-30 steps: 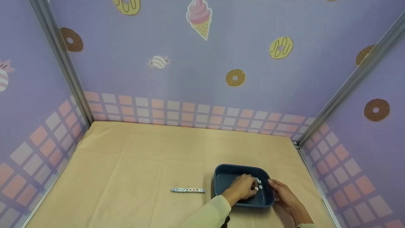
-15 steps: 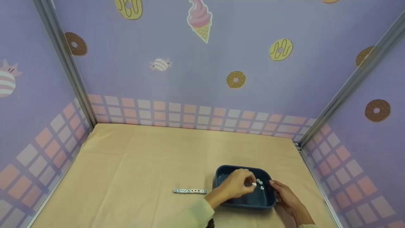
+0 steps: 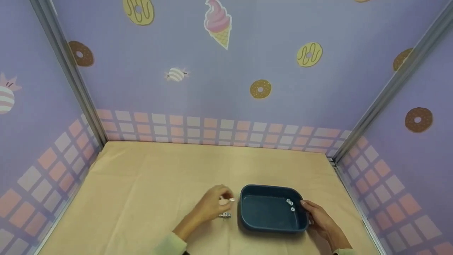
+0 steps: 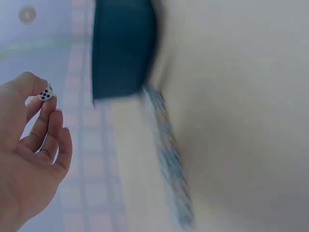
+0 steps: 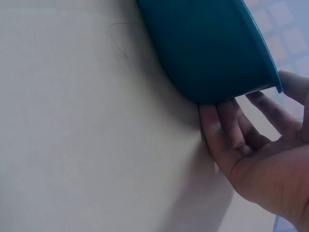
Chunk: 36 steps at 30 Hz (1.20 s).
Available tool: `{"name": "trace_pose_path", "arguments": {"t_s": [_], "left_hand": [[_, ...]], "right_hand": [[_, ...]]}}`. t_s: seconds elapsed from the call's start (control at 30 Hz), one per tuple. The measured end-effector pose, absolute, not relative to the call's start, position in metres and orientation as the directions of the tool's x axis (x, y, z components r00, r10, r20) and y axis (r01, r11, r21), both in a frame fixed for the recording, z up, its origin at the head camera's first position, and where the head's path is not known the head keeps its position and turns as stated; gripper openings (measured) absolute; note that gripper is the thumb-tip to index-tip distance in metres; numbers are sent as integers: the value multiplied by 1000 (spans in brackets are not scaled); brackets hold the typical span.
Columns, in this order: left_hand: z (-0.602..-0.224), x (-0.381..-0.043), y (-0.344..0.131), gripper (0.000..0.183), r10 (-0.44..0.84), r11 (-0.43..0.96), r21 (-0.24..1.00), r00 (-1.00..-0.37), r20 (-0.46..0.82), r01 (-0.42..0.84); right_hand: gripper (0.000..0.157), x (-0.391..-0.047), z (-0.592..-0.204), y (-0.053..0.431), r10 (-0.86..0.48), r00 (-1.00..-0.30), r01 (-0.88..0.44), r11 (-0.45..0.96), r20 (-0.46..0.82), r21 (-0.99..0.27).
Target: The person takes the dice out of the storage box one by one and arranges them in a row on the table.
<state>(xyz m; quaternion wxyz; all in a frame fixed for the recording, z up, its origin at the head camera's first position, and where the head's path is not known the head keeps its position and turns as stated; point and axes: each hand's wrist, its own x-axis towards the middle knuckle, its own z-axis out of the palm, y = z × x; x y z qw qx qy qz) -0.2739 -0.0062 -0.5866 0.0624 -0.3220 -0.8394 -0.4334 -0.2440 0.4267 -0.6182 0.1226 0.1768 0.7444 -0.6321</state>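
Between thumb and index finger, my left hand (image 3: pixel 211 204) pinches a white die (image 4: pixel 46 93) with dark dots. It is above the table, left of a dark blue rectangular basin (image 3: pixel 269 228). Below this hand lies a straight row of dice (image 4: pixel 169 159), blurred in the left wrist view; in the head view the hand covers most of the row. My right hand (image 3: pixel 322 220) grips the basin's right side, thumb at the rim and fingers against the outer wall (image 5: pixel 217 58). A few loose dice (image 3: pixel 290 202) lie inside the basin, near its right wall.
A beige cloth (image 3: pixel 159 170) covers the table. Purple walls (image 3: pixel 198 95) with sweets and tile patterns enclose it at the back and both sides, with metal posts (image 3: pixel 375 85) in the corners.
My left hand has lifted a die out of the basin and carried it left, over the row of dice. The right hand has stayed on the basin.
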Motion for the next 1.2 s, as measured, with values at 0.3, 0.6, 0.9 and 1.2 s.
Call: {"name": "trace_pose_path", "arguments": {"t_s": [0.3,0.6,0.9,1.2], "left_hand": [[-600,-271,-93,9,414,586,678,-883,221,444],[-615,-257,-128,12,438,660,620,-888,140,424],[-619,-253,-126,11,471,660,597,-870,144,456],[-623,-250,-128,11,480,662,614,-872,95,430]], "right_hand": [[61,-243,-614,428,101,-910,413,146,-402,-899],[63,-242,-614,429,102,-905,425,159,-414,-891],[54,-241,-615,429,108,-909,413,113,-402,-904],[53,-242,-618,425,105,-906,421,117,-410,-900]]}}
